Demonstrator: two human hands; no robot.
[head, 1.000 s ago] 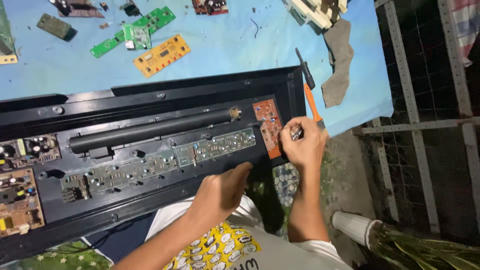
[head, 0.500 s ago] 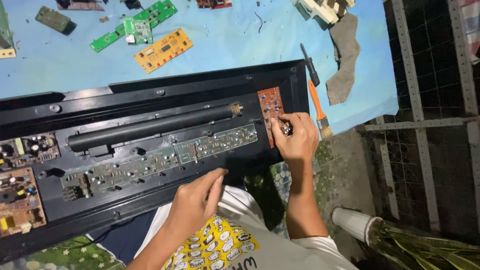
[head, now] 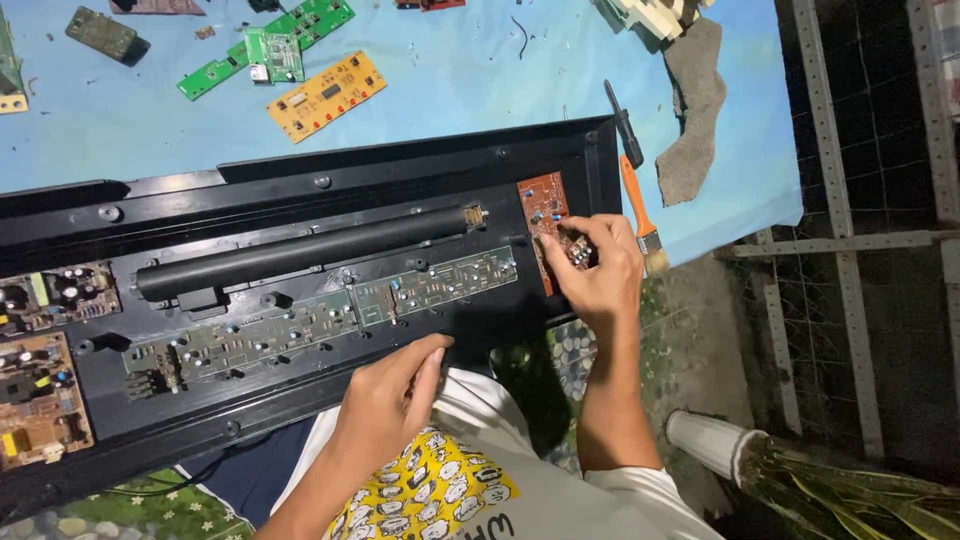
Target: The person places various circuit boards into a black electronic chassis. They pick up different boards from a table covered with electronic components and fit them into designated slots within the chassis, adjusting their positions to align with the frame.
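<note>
Head view: right hand (head: 598, 275) pinches brown circuit board (head: 545, 215).

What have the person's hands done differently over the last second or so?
The right hand slid a little along the small reddish-brown circuit board, fingertips still pinching something small there. The left hand stayed resting on the near edge of the long black plastic casing. The orange-handled brush and loose boards on the blue table cover have not moved.

No packages, signs or screens show near either hand. Far up and left of the left hand (head: 385, 400), a small white patch on the green circuit board (head: 270, 52) may be a label.
</note>
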